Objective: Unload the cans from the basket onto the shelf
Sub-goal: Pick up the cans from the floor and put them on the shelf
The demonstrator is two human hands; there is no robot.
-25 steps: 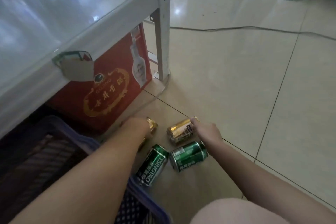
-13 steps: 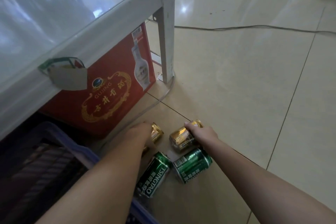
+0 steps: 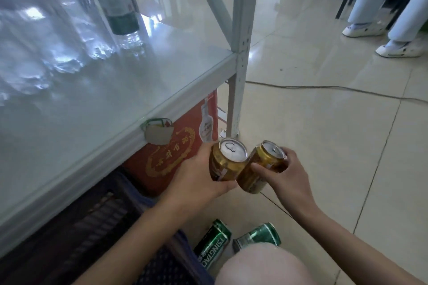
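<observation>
The left hand and right hand each wrap a gold can, tops up and touching, near the shelf edge for upright placing, while two green cans lie beside the basket.

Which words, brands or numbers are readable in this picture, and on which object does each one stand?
"TSINGTAO": on the left green can lying on the floor, seen upside down.
Gold characters on the red box under the shelf: too stylised and blurred to read.
Labels on both gold cans, left hand's and right hand's: too blurred.
Right green can: print unreadable.
</observation>
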